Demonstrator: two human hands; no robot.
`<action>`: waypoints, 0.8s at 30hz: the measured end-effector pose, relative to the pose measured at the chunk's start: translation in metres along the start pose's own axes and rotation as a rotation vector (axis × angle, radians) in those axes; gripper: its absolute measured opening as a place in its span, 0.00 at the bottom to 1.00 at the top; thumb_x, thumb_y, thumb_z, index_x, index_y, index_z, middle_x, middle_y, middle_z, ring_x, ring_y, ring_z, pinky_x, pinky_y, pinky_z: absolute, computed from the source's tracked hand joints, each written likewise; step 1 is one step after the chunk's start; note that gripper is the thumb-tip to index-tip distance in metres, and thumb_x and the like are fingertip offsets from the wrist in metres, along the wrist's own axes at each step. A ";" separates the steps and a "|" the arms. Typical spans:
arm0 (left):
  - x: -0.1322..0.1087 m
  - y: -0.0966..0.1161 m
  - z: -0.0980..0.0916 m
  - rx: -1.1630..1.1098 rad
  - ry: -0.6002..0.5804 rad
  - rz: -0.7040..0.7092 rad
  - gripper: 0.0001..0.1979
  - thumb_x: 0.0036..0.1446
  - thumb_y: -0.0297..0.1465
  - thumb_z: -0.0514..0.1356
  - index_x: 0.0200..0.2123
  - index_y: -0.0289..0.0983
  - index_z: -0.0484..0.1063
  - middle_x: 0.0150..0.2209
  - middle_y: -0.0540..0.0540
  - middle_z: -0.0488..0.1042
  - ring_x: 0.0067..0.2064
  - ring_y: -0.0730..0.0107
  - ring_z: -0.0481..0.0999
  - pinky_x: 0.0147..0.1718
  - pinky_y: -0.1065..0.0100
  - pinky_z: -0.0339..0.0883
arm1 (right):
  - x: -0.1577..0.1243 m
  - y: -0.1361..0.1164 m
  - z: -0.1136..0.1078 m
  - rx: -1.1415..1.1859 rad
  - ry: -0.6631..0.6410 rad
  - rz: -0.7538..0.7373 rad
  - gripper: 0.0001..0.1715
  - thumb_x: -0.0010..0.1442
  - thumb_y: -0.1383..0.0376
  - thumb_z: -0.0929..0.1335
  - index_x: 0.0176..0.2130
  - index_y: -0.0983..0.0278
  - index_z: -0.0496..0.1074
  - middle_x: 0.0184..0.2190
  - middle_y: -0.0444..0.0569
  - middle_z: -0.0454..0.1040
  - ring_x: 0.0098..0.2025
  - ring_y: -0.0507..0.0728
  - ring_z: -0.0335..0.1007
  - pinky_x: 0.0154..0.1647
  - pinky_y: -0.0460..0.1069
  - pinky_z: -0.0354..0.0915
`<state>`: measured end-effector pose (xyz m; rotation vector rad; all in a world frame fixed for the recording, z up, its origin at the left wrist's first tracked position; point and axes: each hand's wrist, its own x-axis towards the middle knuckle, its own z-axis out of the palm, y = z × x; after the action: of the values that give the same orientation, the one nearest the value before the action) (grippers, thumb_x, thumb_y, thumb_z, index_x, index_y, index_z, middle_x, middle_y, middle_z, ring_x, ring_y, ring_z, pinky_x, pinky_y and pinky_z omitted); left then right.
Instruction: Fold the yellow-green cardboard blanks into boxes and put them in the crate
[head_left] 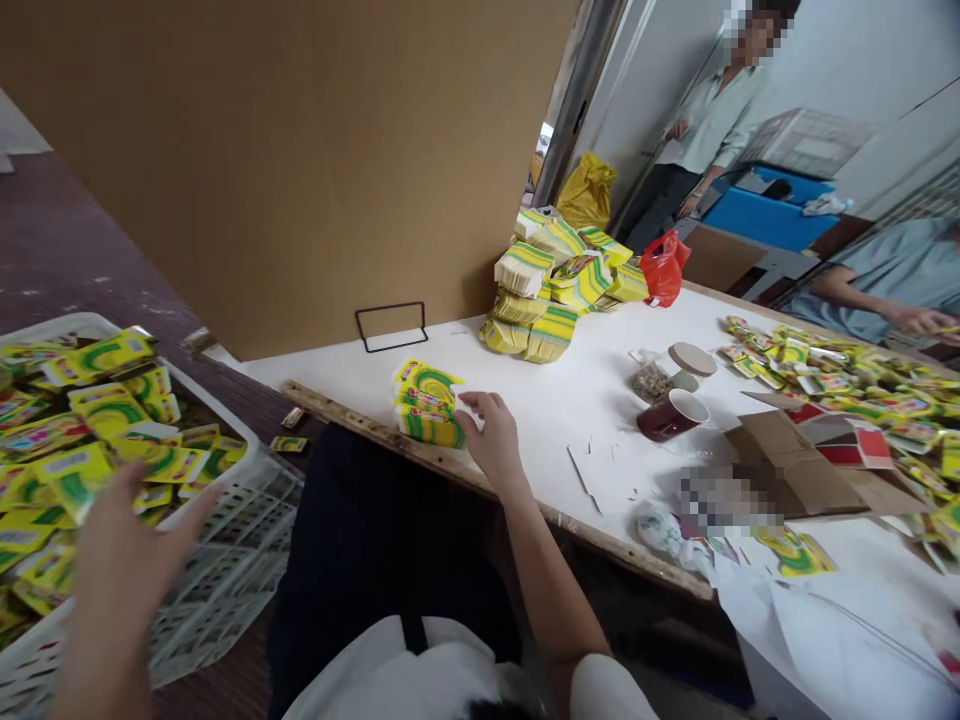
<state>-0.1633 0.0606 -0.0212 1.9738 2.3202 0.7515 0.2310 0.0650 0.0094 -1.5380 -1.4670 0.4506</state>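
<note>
My left hand (139, 560), blurred by motion, reaches over the white plastic basket (229, 560) at the left. Its thumb and fingers are spread apart, with nothing visible between them. Inside the basket lies a heap of small yellow-and-green printed boxes (82, 475). At the table's near edge, my right hand (493, 440) has its thumb and fingers closed at the right end of some yellow-and-green boxes (427, 400) lying side by side. A black wire frame (391, 348) lies behind these, against a tall cardboard sheet (300, 180).
Bundles of flat yellow cartons (551, 285) are piled beyond the cardboard. A maroon mug (667, 420), an opened brown carton (795, 450) and more yellow boxes (862, 390) occupy the right side. One person (716, 130) stands behind; another person's arm (862, 295) reaches in at right.
</note>
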 end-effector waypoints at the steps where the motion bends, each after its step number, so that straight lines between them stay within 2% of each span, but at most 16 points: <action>1: -0.007 0.011 0.012 -0.104 0.001 -0.001 0.39 0.59 0.59 0.50 0.58 0.32 0.65 0.53 0.42 0.77 0.56 0.43 0.76 0.48 0.54 0.76 | 0.011 0.000 0.003 -0.038 -0.004 -0.005 0.19 0.62 0.64 0.69 0.52 0.66 0.73 0.49 0.61 0.74 0.53 0.64 0.71 0.56 0.61 0.67; 3: -0.021 0.034 0.036 -0.353 -0.149 0.089 0.37 0.58 0.55 0.57 0.59 0.32 0.65 0.58 0.38 0.74 0.57 0.47 0.76 0.51 0.56 0.75 | 0.032 -0.001 0.008 -0.166 -0.063 -0.028 0.36 0.57 0.59 0.74 0.61 0.66 0.67 0.59 0.66 0.67 0.62 0.70 0.63 0.61 0.66 0.62; 5: -0.032 0.056 0.052 -0.483 -0.269 0.163 0.34 0.57 0.51 0.60 0.60 0.35 0.66 0.59 0.39 0.73 0.59 0.50 0.74 0.56 0.52 0.72 | 0.049 -0.001 0.013 -0.334 -0.200 -0.058 0.54 0.49 0.56 0.79 0.67 0.65 0.58 0.67 0.70 0.57 0.69 0.76 0.53 0.65 0.71 0.55; 6: -0.037 0.065 0.057 -0.520 -0.308 0.186 0.32 0.57 0.49 0.60 0.59 0.37 0.66 0.60 0.39 0.72 0.59 0.51 0.74 0.57 0.51 0.71 | 0.055 -0.002 0.015 -0.403 -0.288 -0.075 0.59 0.47 0.56 0.80 0.69 0.64 0.55 0.69 0.71 0.53 0.71 0.77 0.49 0.66 0.72 0.51; 7: -0.041 0.073 0.058 -0.553 -0.323 0.187 0.30 0.57 0.46 0.61 0.59 0.38 0.67 0.60 0.39 0.73 0.58 0.51 0.74 0.57 0.50 0.71 | 0.060 -0.002 0.016 -0.446 -0.377 -0.090 0.61 0.45 0.56 0.80 0.69 0.65 0.55 0.69 0.72 0.53 0.72 0.78 0.48 0.67 0.73 0.49; 8: -0.045 0.079 0.056 -0.585 -0.353 0.185 0.28 0.58 0.44 0.61 0.59 0.39 0.67 0.60 0.39 0.73 0.58 0.53 0.75 0.58 0.50 0.70 | 0.062 -0.003 0.017 -0.458 -0.481 -0.117 0.60 0.46 0.57 0.79 0.69 0.65 0.55 0.68 0.70 0.57 0.71 0.76 0.52 0.67 0.72 0.50; 9: -0.048 0.084 0.054 -0.617 -0.375 0.180 0.27 0.58 0.41 0.61 0.59 0.39 0.68 0.59 0.39 0.74 0.55 0.55 0.76 0.58 0.51 0.70 | 0.063 -0.002 0.019 -0.429 -0.541 -0.160 0.56 0.47 0.59 0.79 0.68 0.65 0.58 0.64 0.68 0.64 0.67 0.72 0.59 0.67 0.68 0.54; 10: -0.050 0.088 0.051 -0.642 -0.411 0.175 0.26 0.57 0.38 0.61 0.59 0.38 0.68 0.57 0.39 0.75 0.53 0.56 0.78 0.58 0.52 0.70 | 0.063 0.000 0.020 -0.394 -0.587 -0.203 0.51 0.48 0.61 0.77 0.66 0.66 0.61 0.59 0.65 0.69 0.62 0.69 0.67 0.64 0.64 0.60; 12: -0.053 0.092 0.045 -0.671 -0.476 0.148 0.26 0.56 0.34 0.62 0.59 0.40 0.69 0.55 0.41 0.76 0.52 0.58 0.78 0.57 0.54 0.70 | 0.063 0.010 0.025 -0.336 -0.627 -0.285 0.43 0.51 0.65 0.74 0.63 0.67 0.64 0.55 0.64 0.73 0.58 0.66 0.71 0.60 0.61 0.65; 15: -0.057 0.092 0.045 -0.690 -0.542 0.083 0.27 0.53 0.32 0.66 0.58 0.39 0.72 0.54 0.40 0.77 0.51 0.57 0.78 0.56 0.56 0.71 | 0.064 0.035 0.036 -0.285 -0.585 -0.375 0.38 0.54 0.64 0.70 0.63 0.64 0.65 0.55 0.62 0.73 0.56 0.65 0.73 0.59 0.60 0.66; 17: -0.061 0.089 0.046 -0.686 -0.559 0.048 0.27 0.51 0.31 0.69 0.57 0.41 0.74 0.53 0.41 0.78 0.50 0.56 0.78 0.54 0.57 0.71 | 0.062 0.048 0.040 -0.324 -0.547 -0.418 0.37 0.54 0.61 0.70 0.62 0.62 0.66 0.56 0.62 0.73 0.57 0.67 0.72 0.60 0.63 0.65; 19: -0.065 0.087 0.049 -0.678 -0.560 0.029 0.27 0.50 0.31 0.70 0.56 0.43 0.75 0.52 0.42 0.79 0.49 0.57 0.79 0.52 0.59 0.72 | 0.055 0.053 0.037 -0.412 -0.413 -0.466 0.42 0.52 0.54 0.71 0.64 0.61 0.64 0.61 0.62 0.70 0.61 0.72 0.68 0.62 0.70 0.61; 21: -0.068 0.087 0.052 -0.676 -0.563 0.015 0.28 0.50 0.32 0.70 0.56 0.42 0.75 0.51 0.42 0.80 0.48 0.58 0.79 0.52 0.60 0.72 | 0.044 0.052 0.028 -0.474 -0.231 -0.456 0.45 0.54 0.48 0.70 0.65 0.62 0.62 0.60 0.64 0.69 0.61 0.74 0.68 0.59 0.70 0.63; 22: -0.069 0.087 0.053 -0.678 -0.568 0.011 0.28 0.51 0.33 0.70 0.56 0.41 0.75 0.51 0.42 0.80 0.48 0.58 0.79 0.51 0.59 0.72 | 0.037 0.050 0.022 -0.493 -0.139 -0.417 0.44 0.56 0.45 0.68 0.65 0.64 0.63 0.57 0.64 0.71 0.57 0.74 0.71 0.55 0.68 0.67; 24: -0.070 0.088 0.057 -0.681 -0.584 0.020 0.28 0.51 0.34 0.71 0.57 0.38 0.74 0.51 0.40 0.79 0.48 0.58 0.79 0.51 0.59 0.72 | 0.022 0.048 0.013 -0.562 -0.039 -0.309 0.38 0.62 0.42 0.62 0.59 0.65 0.70 0.48 0.65 0.75 0.49 0.74 0.75 0.48 0.66 0.70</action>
<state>-0.0493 0.0242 -0.0607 1.6095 1.4591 0.7078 0.2536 0.0971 -0.0281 -1.6812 -1.9296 -0.1321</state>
